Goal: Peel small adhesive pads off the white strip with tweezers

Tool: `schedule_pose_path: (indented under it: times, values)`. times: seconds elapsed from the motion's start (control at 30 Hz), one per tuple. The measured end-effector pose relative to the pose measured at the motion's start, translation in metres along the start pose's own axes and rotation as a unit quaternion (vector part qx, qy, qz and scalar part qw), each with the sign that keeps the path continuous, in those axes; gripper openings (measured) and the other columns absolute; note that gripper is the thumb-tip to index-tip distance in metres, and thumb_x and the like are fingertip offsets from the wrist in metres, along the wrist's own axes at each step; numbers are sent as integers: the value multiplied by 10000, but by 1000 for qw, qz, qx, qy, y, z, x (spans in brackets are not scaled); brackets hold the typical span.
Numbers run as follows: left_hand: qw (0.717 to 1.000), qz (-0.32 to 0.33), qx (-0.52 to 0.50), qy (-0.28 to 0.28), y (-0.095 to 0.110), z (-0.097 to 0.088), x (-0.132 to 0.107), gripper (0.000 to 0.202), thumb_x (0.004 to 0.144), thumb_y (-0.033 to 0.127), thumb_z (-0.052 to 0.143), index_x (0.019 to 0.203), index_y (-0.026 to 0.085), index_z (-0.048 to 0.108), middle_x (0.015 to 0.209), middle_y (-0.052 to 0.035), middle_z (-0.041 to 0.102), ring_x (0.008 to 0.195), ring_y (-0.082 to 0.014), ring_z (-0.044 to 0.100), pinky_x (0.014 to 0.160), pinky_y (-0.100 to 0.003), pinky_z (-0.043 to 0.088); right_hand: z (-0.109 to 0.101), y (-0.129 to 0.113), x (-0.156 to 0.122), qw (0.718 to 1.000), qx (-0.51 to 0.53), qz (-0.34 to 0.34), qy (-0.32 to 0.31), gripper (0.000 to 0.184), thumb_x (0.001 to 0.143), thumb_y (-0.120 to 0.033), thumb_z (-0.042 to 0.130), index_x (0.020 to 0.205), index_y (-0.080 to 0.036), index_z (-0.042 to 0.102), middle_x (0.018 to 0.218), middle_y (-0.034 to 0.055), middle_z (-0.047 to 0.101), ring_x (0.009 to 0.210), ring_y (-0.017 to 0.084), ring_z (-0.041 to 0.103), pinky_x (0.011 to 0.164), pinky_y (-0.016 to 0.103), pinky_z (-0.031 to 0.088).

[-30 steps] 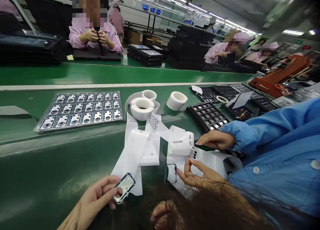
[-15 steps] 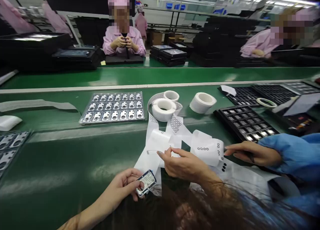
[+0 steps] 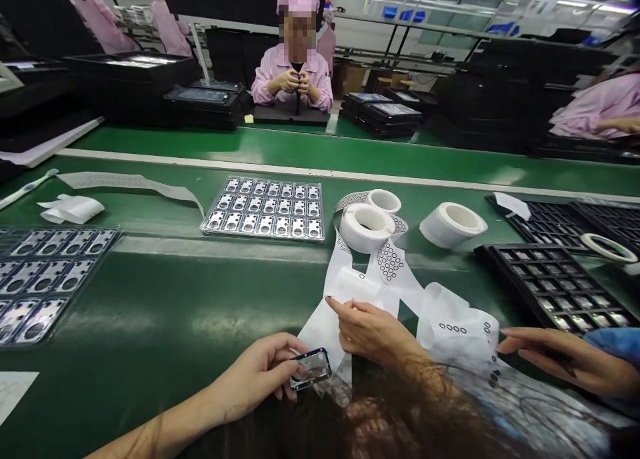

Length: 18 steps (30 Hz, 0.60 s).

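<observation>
My left hand [image 3: 260,372] holds a small silver metal plate [image 3: 311,368] with a dark rim, low over the green belt. Just to its right, my right hand [image 3: 373,331] rests on a white liner strip [image 3: 350,282] printed with black rings, thumb and forefinger pinched together at the strip. The strip runs back to a white roll [image 3: 367,227]. My hair hides the lower part of the view and my right wrist.
A clear tray [image 3: 265,207] of metal plates lies mid-belt; a second tray of them [image 3: 40,272] sits at the left. More rolls [image 3: 453,224] and black trays [image 3: 555,286] stand at the right. A co-worker's hand [image 3: 560,362] in a blue sleeve rests on loose liner. A person in pink works opposite.
My view has swung left. My right hand moved up and left from the loose liner onto the strip by the roll. My left hand still holds the plate, now tilted flatter.
</observation>
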<state>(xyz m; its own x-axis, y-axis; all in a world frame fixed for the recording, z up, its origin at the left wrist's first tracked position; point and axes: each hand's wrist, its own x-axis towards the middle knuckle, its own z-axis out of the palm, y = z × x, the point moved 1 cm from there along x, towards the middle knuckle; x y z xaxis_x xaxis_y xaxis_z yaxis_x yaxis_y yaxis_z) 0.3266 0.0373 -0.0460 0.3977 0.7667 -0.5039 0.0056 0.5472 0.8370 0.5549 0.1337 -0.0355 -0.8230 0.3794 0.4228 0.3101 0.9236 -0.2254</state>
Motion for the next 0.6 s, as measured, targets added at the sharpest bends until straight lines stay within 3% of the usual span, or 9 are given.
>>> schedule_pose_path:
  times: [0.03,0.1,0.17,0.2,0.33,0.4,0.47,0.53,0.6]
  values:
    - [1000,4,6,4,0,-1,0,418,788,523,705,1057,215,617,875,-32,733,586,-133,655,527,-215,431,-3,-3,1,975,-215,-60,19,463,845,175,242,726,-165,534,677,-91,473,862,-29,566,1072,91,395]
    - [999,18,24,12,0,-3,-1,358,838,484,660,1083,227,612,899,-39,745,609,-143,652,555,-233,450,-9,-8,5,830,-537,-142,45,368,863,187,363,811,-133,537,720,-112,503,829,-51,560,1093,55,341]
    - [998,34,54,18,-1,-5,-2,326,881,446,614,1126,231,610,930,-48,756,654,-163,661,613,-263,486,-18,-11,13,719,-671,-178,42,329,854,188,423,844,-132,500,770,-116,529,846,-66,570,1117,72,335]
    - [996,41,74,20,-1,-6,-3,324,894,434,598,1145,230,612,940,-50,759,664,-170,663,632,-273,493,-22,-12,18,713,-675,-185,32,343,855,195,410,840,-138,493,783,-110,539,864,-65,579,1122,89,348]
    - [971,77,217,56,2,-7,-7,322,915,381,562,1190,241,653,932,-28,753,669,-169,655,646,-275,464,-28,-4,41,848,-502,-164,36,483,840,232,254,779,-145,550,737,-69,531,907,-6,613,1120,184,414]
    - [942,106,304,92,3,-8,-9,325,905,349,564,1199,269,679,933,-23,754,734,-195,672,682,-286,462,-24,7,50,945,-299,-127,29,558,824,226,179,870,-145,593,750,-52,497,1110,-5,556,1170,258,377]
    - [918,128,354,121,-1,-9,-9,329,894,338,574,1198,303,697,978,-36,761,837,-244,696,751,-315,479,-17,20,56,998,3,-58,11,631,810,213,133,1020,-168,590,772,-47,448,1302,-62,386,1233,306,281]
    - [924,131,335,130,-9,-9,-8,321,857,316,622,1162,325,721,1019,-56,759,937,-294,698,836,-355,486,-8,31,58,960,280,25,14,659,794,207,145,1096,-198,567,778,-57,419,1336,-123,305,1267,298,175]
    - [945,131,274,123,-16,-8,-4,284,799,271,689,1069,330,753,979,-64,750,961,-309,692,872,-370,487,1,37,58,901,426,74,29,662,762,206,174,1105,-208,560,790,-77,446,1321,-143,330,1270,260,110]
